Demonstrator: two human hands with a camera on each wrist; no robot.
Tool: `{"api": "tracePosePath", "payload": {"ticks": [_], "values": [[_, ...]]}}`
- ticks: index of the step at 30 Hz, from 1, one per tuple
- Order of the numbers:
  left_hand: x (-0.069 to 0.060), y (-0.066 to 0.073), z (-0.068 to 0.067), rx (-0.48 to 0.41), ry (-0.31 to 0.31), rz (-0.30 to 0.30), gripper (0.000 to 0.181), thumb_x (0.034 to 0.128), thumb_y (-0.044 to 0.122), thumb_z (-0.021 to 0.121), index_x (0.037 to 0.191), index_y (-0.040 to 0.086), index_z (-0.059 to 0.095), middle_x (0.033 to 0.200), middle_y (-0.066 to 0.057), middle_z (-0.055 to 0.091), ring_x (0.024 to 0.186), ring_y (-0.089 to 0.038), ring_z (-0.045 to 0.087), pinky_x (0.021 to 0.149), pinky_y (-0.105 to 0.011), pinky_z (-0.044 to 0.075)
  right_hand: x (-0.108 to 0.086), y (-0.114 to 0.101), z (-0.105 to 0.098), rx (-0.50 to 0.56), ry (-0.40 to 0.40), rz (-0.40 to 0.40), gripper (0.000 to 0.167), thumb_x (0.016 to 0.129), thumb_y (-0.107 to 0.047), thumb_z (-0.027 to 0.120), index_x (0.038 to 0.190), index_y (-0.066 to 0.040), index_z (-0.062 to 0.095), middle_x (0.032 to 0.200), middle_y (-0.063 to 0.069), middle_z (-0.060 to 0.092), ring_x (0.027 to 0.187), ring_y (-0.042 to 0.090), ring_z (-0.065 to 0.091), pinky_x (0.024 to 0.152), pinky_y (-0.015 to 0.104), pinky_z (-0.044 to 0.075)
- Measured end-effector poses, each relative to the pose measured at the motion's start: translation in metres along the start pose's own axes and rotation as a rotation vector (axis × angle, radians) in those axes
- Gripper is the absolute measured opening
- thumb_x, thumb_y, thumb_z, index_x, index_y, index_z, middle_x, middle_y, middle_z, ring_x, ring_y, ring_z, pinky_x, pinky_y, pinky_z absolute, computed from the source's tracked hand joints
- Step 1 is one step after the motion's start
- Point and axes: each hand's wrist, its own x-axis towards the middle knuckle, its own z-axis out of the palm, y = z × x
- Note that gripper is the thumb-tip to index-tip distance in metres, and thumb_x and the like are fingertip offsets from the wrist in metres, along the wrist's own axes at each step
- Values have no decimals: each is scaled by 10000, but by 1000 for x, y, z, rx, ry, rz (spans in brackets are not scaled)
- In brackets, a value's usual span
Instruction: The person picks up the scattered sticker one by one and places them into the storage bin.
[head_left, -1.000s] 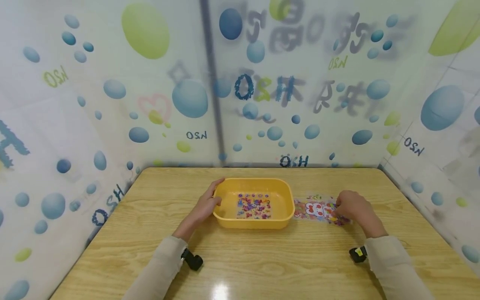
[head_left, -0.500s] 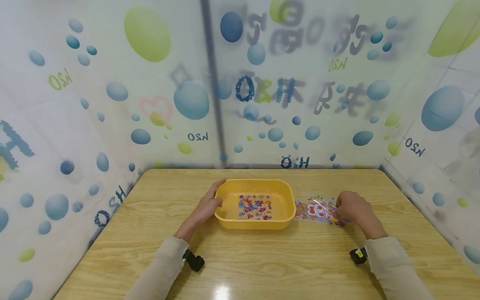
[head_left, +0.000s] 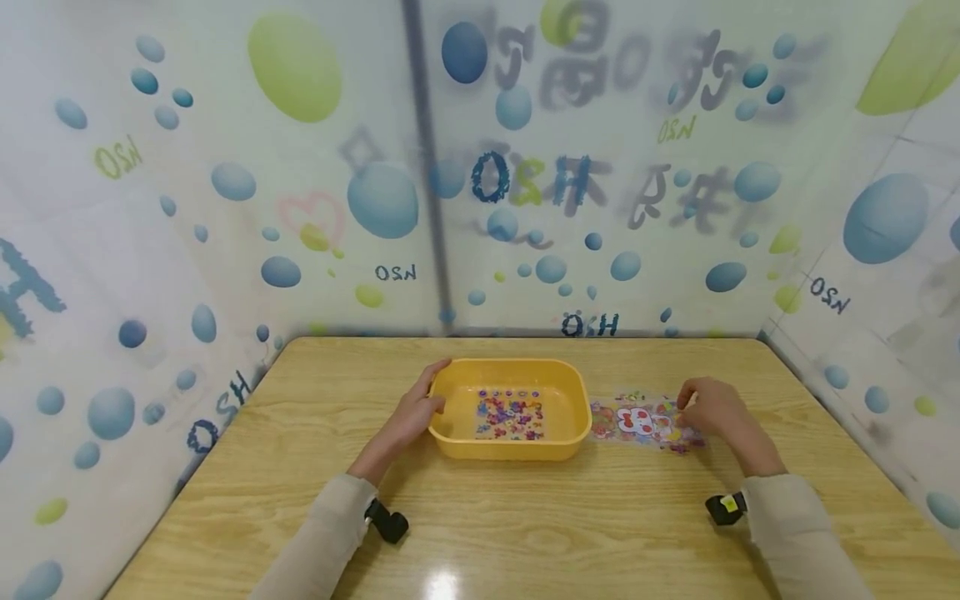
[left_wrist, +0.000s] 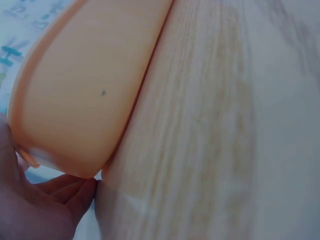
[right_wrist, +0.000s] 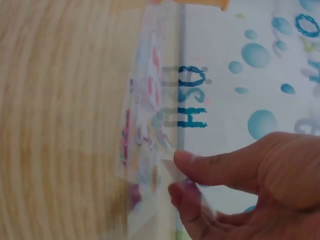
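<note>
A yellow plastic basin (head_left: 510,450) stands mid-table. My left hand (head_left: 412,412) grips its left end, thumb over the rim and fingers on the outside, as the left wrist view also shows under the basin wall (left_wrist: 85,90). Inside lie small colourful pieces (head_left: 510,417), with a row of round ones behind; their kind is too small to tell. To the right lies a flat clear plastic bag (head_left: 636,421) printed with a white bunny-like face and red details. At its right end, my right hand (head_left: 720,412) pinches the clear film between thumb and fingers (right_wrist: 187,197).
The wooden table (head_left: 525,525) runs back to a white curtain (head_left: 637,167) with blue and green dots. More patterned sheeting hangs at both sides. Each wrist wears a black camera, such as the left one (head_left: 390,525).
My right hand has shifted slightly right and its thumb and finger shape shows more now. The bag's glare has faded. My left hand and the basin stay nearly put.
</note>
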Motion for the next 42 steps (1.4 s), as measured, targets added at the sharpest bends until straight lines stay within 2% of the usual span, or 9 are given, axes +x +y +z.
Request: {"api": "tracePosePath", "payload": {"ticks": [6,9,18,23,28,34,35,38,42], "values": [[1,1,-1,-2,0,14,804,857,51,494,1616,266,342,1693,-128,316,1494,-349,368,1074,-470,383,0,10,-12,224,-102,-16,270,885,-32,699,1110,116,680,980,239,710,760,207,619,651,327,540],[0,1,-2,1,2,10,805,854,45,496,1614,266,345,1685,-137,329,1464,-346,398,1053,-464,401,-1,12,-17,318,-137,-8,329,932,-36,668,1185,174,644,993,235,720,767,185,643,679,311,578],[0,-1,-2,-1,1,21,797,860,52,494,1612,269,349,1682,-133,336,1442,-337,417,1029,-441,419,-3,16,-27,494,-99,-13,412,961,-33,651,1290,205,583,1169,328,681,795,134,725,712,284,613],[0,-2,-4,-3,6,23,796,860,52,494,1615,259,348,1677,-140,344,1409,-328,437,1012,-428,423,-3,16,-33,498,-48,-31,425,975,-46,643,1320,193,574,1294,379,617,792,137,743,716,286,613],[-1,-3,-4,-1,11,27,793,864,47,496,1620,231,341,1667,-156,357,1381,-337,464,975,-406,442,-6,13,-40,502,-5,-40,421,988,-46,630,1331,189,566,1308,375,610,781,104,731,717,275,611],[-2,-3,-2,-13,-1,23,782,875,42,486,1619,235,340,1669,-165,350,1401,-354,456,1005,-437,442,-16,6,-54,496,38,-76,439,988,-76,646,1345,166,570,1263,271,667,784,83,720,726,298,614],[-1,-3,-1,-19,-4,20,778,879,43,484,1617,241,341,1670,-158,349,1407,-351,453,1014,-440,439,-17,4,-57,493,51,-81,439,988,-81,649,1347,160,572,1242,232,686,780,73,718,726,294,614],[-1,-1,-1,-33,-8,18,774,882,43,481,1616,245,342,1676,-147,341,1434,-352,436,1035,-450,430,-18,-4,-67,474,91,-109,425,991,-91,651,1339,146,592,1240,234,694,758,44,717,715,272,609],[-1,0,0,-35,-9,28,774,881,40,484,1615,242,346,1679,-151,334,1451,-362,423,1033,-456,430,-17,-24,-81,442,114,-130,411,996,-112,653,1329,126,613,1305,329,640,744,48,717,712,256,604]]}}
